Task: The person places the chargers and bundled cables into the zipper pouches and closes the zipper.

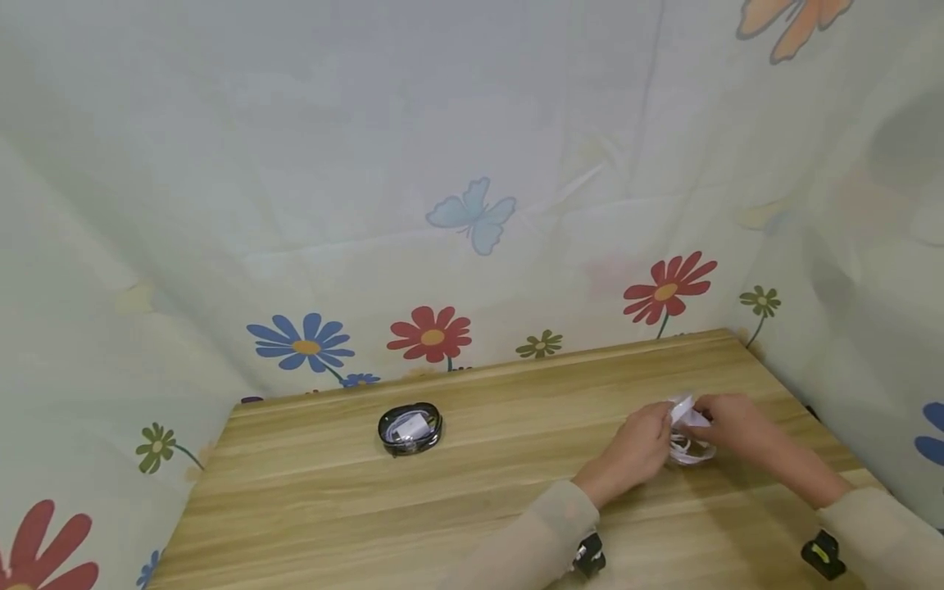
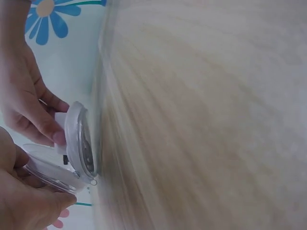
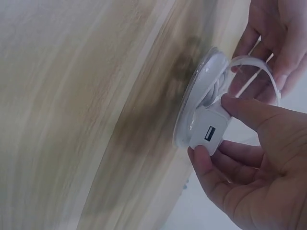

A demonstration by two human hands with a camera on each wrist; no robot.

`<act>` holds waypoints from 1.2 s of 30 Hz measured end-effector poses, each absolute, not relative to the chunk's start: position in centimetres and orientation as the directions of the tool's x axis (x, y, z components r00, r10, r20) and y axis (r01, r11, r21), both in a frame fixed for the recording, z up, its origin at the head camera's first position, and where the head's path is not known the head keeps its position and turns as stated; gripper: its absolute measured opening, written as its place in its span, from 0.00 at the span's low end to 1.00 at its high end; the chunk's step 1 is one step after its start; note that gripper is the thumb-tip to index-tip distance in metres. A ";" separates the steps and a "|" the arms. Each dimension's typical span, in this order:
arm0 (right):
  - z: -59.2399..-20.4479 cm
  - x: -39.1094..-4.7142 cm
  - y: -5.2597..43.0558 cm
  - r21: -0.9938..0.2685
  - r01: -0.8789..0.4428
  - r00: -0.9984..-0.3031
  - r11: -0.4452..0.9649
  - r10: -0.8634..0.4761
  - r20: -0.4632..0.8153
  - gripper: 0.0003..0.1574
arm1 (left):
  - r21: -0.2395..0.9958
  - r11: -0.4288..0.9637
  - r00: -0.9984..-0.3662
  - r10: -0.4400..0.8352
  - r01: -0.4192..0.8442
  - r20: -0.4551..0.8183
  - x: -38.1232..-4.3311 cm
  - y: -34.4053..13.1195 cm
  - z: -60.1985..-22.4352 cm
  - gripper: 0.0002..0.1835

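Over the right part of the wooden table, my two hands work at a round clear case with a white rim (image 1: 696,457), its hinged lid standing open. Coiled white cable (image 1: 680,447) lies inside. My right hand (image 1: 737,424) pinches a white USB charger plug (image 3: 204,125) between thumb and fingers, at the case's base (image 3: 192,103); its USB port faces the right wrist camera. Opposite it, my left hand (image 1: 636,447) grips the transparent lid (image 2: 50,173) by its edge. In the left wrist view, the right hand's fingers partly cover the plug.
A second round case, black-rimmed (image 1: 383,442), sits on the table (image 1: 310,483) to the left, with a white plug (image 1: 410,428) and cable inside. Flower-patterned cloth (image 1: 354,164) hangs behind and at both sides. Small black devices (image 1: 823,555) are at the wrists.
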State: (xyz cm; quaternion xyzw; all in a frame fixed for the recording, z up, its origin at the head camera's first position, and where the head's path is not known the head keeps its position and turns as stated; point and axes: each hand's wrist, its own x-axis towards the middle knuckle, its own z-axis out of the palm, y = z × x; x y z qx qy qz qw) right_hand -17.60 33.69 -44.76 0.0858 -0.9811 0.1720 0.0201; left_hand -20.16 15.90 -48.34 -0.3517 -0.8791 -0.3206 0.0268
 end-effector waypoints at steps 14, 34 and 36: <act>-44.8 -19.2 34.8 -0.412 -0.184 -0.968 0.892 -0.237 -0.079 0.21 | 0.557 0.525 -0.745 0.597 0.644 0.298 -20.2 15.6 -48.5 0.17; -46.4 -18.7 35.3 -0.513 -0.211 -0.972 0.832 -0.232 0.025 0.21 | 0.606 0.506 -0.757 0.595 0.614 0.270 -20.6 15.4 -48.5 0.18; -46.6 -18.4 35.6 -0.557 -0.209 -0.973 0.804 -0.227 0.037 0.21 | 0.599 0.505 -0.753 0.598 0.621 0.275 -20.5 15.3 -48.4 0.17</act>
